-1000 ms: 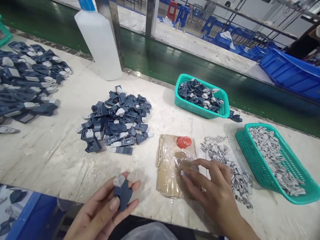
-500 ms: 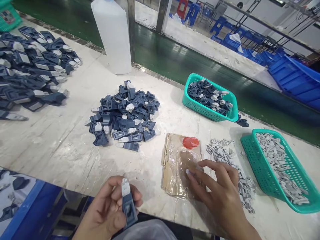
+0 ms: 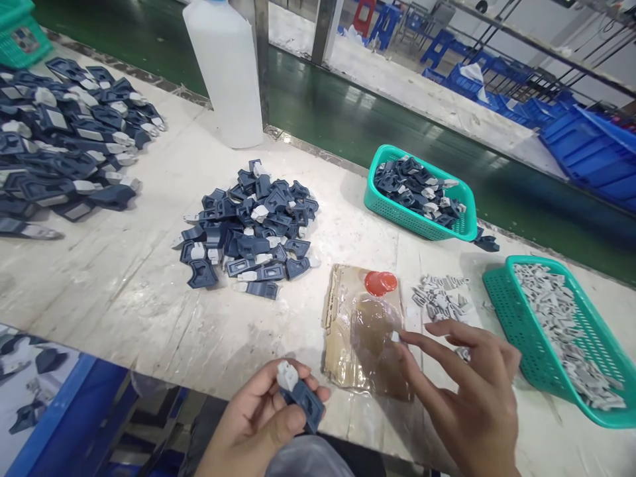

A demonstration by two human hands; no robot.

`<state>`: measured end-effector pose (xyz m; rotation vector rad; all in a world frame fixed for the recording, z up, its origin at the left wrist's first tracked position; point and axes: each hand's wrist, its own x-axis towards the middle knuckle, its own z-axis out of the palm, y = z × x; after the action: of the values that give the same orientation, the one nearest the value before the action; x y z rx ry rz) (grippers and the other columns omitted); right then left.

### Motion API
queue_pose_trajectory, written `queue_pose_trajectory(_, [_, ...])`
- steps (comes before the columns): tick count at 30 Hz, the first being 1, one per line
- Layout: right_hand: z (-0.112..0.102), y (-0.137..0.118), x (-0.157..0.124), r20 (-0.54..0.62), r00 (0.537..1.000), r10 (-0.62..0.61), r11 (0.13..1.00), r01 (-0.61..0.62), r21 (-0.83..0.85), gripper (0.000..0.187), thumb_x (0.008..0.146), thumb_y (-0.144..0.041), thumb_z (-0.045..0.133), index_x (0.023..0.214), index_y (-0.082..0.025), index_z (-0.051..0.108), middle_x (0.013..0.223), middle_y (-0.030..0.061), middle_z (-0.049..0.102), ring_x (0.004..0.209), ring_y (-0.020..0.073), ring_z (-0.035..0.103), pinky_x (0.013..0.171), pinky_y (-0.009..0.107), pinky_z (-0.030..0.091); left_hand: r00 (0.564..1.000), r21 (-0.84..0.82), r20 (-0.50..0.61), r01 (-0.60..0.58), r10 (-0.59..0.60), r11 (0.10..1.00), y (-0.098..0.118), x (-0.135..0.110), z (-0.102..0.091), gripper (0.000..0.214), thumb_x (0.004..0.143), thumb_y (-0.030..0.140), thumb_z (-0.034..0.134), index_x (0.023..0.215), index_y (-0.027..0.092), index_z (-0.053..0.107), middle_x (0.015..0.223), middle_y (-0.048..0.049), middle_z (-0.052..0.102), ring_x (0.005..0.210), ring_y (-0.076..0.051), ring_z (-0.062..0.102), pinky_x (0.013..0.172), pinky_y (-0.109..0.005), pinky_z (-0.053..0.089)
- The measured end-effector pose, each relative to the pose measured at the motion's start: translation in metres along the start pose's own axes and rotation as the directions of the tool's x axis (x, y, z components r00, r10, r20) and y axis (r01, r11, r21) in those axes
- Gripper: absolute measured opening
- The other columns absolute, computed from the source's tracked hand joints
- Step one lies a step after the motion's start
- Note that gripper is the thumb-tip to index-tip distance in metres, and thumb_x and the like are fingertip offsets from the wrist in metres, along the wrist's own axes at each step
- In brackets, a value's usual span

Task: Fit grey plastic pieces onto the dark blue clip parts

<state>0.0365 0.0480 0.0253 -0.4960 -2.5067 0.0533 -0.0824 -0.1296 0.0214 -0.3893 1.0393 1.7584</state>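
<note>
Navy clip (image 3: 303, 399) with a grey tab sits pinched in left hand (image 3: 258, 427), thumb and fingers closed round it, at the table's (image 3: 124, 298) near edge. Right hand (image 3: 472, 404) is spread, fingers splayed over the taped cardboard (image 3: 352, 331); a tiny grey bit at its fingertip, probably touching, hard to tell. Grey pieces (image 3: 440, 301) just beyond that hand. Bare tabletop left of the pinch, navy pile (image 3: 251, 228) farther out.

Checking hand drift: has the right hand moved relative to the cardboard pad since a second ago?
Yes. The right hand has slid rightward off the cardboard pad, toward the grey pieces.
</note>
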Motion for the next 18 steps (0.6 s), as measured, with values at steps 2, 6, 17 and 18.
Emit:
queue_pose_trajectory(2, [0.001,0.000,-0.001,0.016,1.000,-0.004,1.000,0.003,0.002,0.008,0.080,-0.017,0.063,0.087,-0.020,0.062,0.094,0.0056,0.054,0.084,0.0180,0.048,0.075,0.036,0.033,0.999,0.006,0.028,0.043,-0.043,0.999,-0.005,0.003,-0.001,0.024,0.052,0.028,0.086,0.074,0.023,0.077,0.071,-0.0005,0.076,0.077,-0.018,0.071,0.071,-0.022,0.055])
queue_pose_trajectory(6, [0.004,0.000,-0.003,-0.004,1.000,0.021,1.000,-0.021,-0.008,0.010,0.080,-0.016,0.063,0.088,-0.020,0.062,0.093,0.0052,0.054,0.083,0.0176,0.048,0.075,0.036,0.034,0.999,0.054,0.002,0.053,-0.053,0.997,-0.012,0.006,-0.003,0.024,0.055,0.034,0.084,0.077,0.027,0.077,0.080,0.0001,0.077,0.084,-0.017,0.070,0.067,-0.019,0.053])
queue_pose_trajectory(17, [0.000,-0.005,-0.008,-0.076,0.995,0.064,0.998,-0.065,-0.002,0.018,0.078,-0.014,0.065,0.094,-0.021,0.061,0.091,0.0043,0.052,0.079,0.0165,0.050,0.076,0.037,0.033,0.999,0.219,0.031,-0.041,0.035,0.975,-0.017,0.007,-0.005,0.024,0.061,0.042,0.079,0.080,0.028,0.075,0.082,0.0002,0.074,0.084,-0.016,0.062,0.075,-0.022,0.044])
queue_pose_trajectory(18, [0.001,-0.005,-0.009,-0.096,0.993,0.068,0.998,-0.069,-0.003,0.019,0.077,-0.013,0.065,0.094,-0.021,0.061,0.091,0.0042,0.053,0.078,0.0165,0.050,0.076,0.037,0.033,0.998,0.236,0.045,-0.063,0.054,0.970,-0.018,0.008,-0.006,0.023,0.062,0.041,0.078,0.081,0.028,0.075,0.082,0.0006,0.074,0.082,-0.016,0.062,0.073,-0.022,0.043])
